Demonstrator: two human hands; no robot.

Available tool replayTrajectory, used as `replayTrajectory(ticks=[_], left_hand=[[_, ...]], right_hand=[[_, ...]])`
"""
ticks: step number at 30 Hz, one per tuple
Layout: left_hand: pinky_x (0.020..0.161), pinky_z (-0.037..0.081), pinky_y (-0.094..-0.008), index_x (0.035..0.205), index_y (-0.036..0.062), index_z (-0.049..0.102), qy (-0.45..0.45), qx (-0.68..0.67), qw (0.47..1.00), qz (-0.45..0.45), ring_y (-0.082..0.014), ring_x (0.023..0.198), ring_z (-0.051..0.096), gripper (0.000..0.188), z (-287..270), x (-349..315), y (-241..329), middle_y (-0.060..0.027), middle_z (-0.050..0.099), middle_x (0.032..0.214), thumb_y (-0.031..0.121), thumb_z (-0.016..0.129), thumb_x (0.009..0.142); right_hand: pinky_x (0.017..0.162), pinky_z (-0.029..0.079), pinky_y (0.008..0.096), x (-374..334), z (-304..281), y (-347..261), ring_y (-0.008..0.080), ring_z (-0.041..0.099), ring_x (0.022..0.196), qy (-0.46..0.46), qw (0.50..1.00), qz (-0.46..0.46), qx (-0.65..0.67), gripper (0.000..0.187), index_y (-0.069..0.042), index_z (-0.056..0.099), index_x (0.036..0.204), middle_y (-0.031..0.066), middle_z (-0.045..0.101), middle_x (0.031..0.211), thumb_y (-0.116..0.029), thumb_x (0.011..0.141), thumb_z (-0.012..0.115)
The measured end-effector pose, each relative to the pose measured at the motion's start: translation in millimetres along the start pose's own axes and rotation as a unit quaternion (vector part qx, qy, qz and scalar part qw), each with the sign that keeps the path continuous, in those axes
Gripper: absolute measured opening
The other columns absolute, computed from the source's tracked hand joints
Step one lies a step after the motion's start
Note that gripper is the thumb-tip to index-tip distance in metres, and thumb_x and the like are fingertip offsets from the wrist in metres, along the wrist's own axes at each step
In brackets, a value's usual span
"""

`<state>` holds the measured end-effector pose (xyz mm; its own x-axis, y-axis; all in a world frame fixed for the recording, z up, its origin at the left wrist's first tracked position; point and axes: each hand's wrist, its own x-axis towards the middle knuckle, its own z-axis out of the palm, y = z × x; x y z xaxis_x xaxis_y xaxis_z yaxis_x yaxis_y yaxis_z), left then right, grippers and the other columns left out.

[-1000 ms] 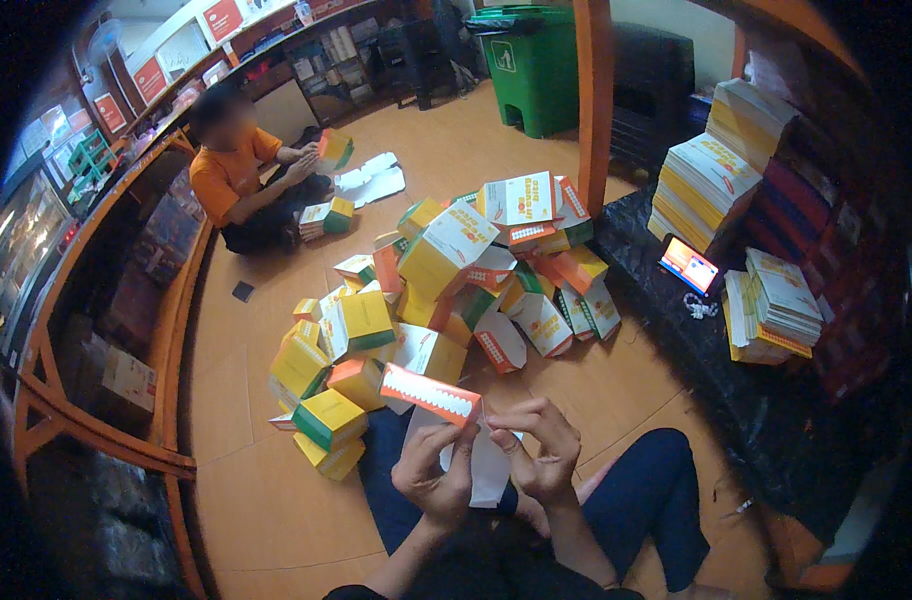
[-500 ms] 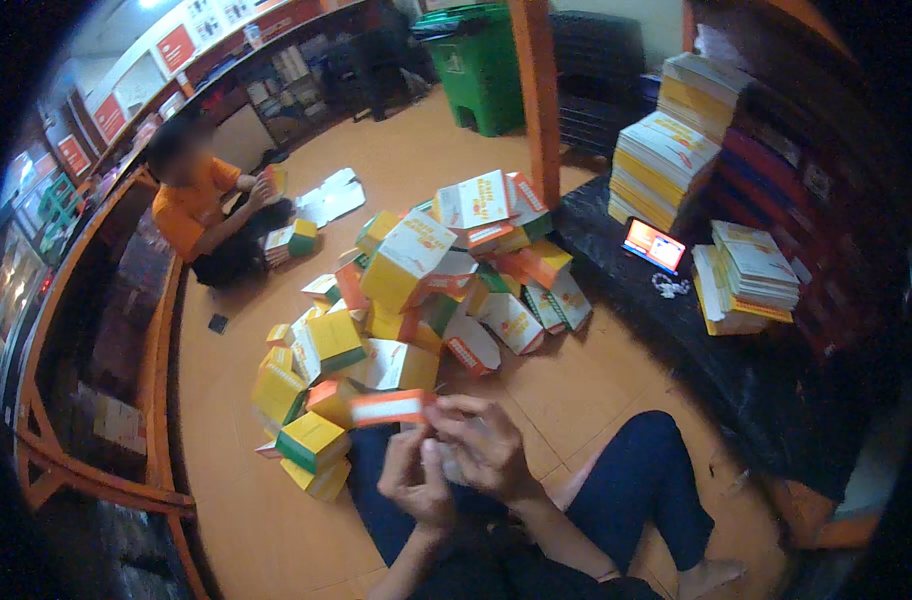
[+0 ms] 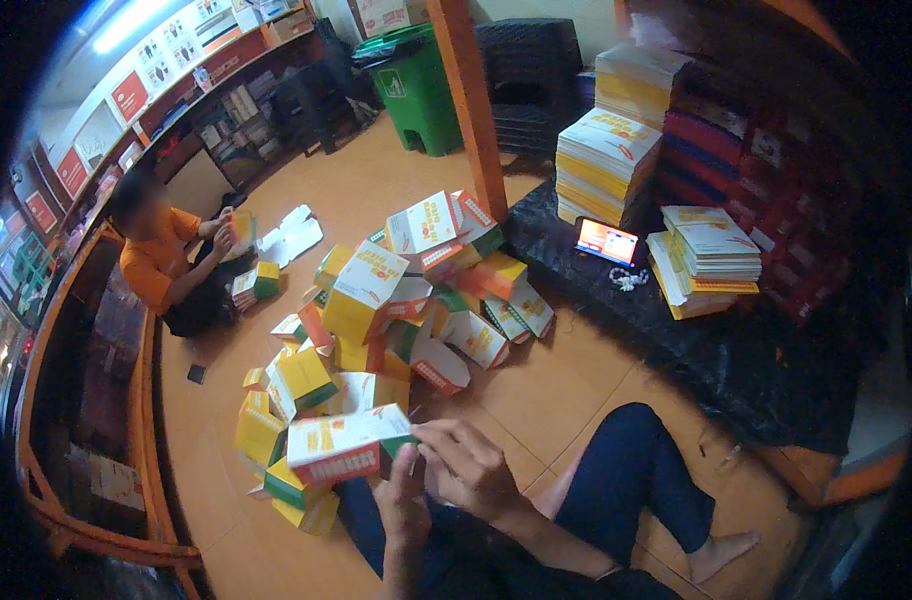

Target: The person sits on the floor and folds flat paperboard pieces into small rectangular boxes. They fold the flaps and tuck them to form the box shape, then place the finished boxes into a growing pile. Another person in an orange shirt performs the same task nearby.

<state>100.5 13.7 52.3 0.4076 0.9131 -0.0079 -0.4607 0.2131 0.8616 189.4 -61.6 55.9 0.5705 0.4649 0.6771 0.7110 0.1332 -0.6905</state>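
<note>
As both forearms slant forward, left fingers grasp a box, right fingers pinch its green end

Ahead and to the left of the hands, passage is blocked by the heap of folded boxes. A strip of bare floor is offered between the heap and the bent right knee; beyond, it is bounded by the black-covered platform and the orange post.

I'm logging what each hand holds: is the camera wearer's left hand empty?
No, the left hand grips a box with white, orange-red and green sides.
</note>
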Motion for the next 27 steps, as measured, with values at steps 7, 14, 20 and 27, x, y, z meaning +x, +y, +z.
replayTrajectory(ticks=[7,14,20,27], left_hand=[[0.083,0.053,-0.0325,0.121,0.0002,0.055,0.027,0.146,0.985,0.086,-0.0194,0.095,0.064,0.035,-14,-6,3,-0.0102,0.064,0.109,0.007,0.071,0.09],[0.085,0.052,-0.0369,0.112,-0.0001,0.062,0.031,0.427,0.855,0.293,-0.0229,0.095,0.064,0.025,-43,-8,-16,-0.0122,0.066,0.105,0.009,0.072,0.091],[0.085,0.052,-0.0368,0.112,0.0001,0.062,-0.045,0.457,0.854,0.243,-0.023,0.095,0.065,0.024,-41,-14,-21,-0.012,0.067,0.104,0.009,0.072,0.091],[0.085,0.053,-0.0367,0.112,0.0002,0.063,-0.078,0.463,0.855,0.22,-0.0231,0.095,0.065,0.024,-40,-17,-22,-0.0117,0.068,0.104,0.009,0.072,0.092]], right_hand=[[0.075,0.056,0.0351,5,-11,1,0.0251,0.068,0.087,0.024,0.997,0.013,0.076,0.022,-0.004,0.07,0.103,0.0111,0.066,0.096,0.003,0.083,0.071],[0.066,0.052,0.033,2,-16,-3,0.0231,0.064,0.077,-0.033,0.984,0.047,0.171,0.02,-0.006,0.069,0.093,0.01,0.063,0.087,-0.004,0.076,0.08],[0.065,0.053,0.0298,1,-6,-8,0.0176,0.065,0.075,0.021,0.988,-0.012,0.155,0.02,-0.006,0.073,0.093,0.0074,0.068,0.085,-0.006,0.076,0.084],[0.069,0.052,0.0319,-2,-3,-13,0.0216,0.063,0.079,0.06,0.991,0.036,0.114,0.025,-0.006,0.068,0.094,0.01,0.065,0.09,-0.005,0.074,0.083]])
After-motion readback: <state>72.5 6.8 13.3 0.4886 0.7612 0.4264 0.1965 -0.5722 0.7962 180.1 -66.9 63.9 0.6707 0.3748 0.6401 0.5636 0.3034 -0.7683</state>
